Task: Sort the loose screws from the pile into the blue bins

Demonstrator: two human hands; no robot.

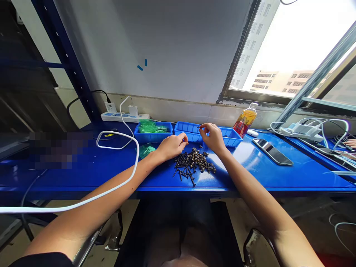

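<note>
A pile of dark screws [194, 161] lies on the blue table in front of me. My right hand [213, 138] is above the blue bins, thumb and forefinger pinched on a small dark screw [198, 127]. My left hand [172, 145] hovers at the pile's upper left, fingers curled together; what they hold, if anything, is hidden. Behind my hands stand a middle blue bin [187, 136] and a right blue bin [232, 141], partly covered by my right hand. The left blue bin [152, 137] holds green packets [151, 126].
Another green packet [146, 150] lies by my left wrist. A white cable [133, 174] crosses over my left forearm. At the right are a drink bottle [246, 119], a phone [272, 151] and a power strip [302, 131]. A person's hand [350, 143] shows at the right edge.
</note>
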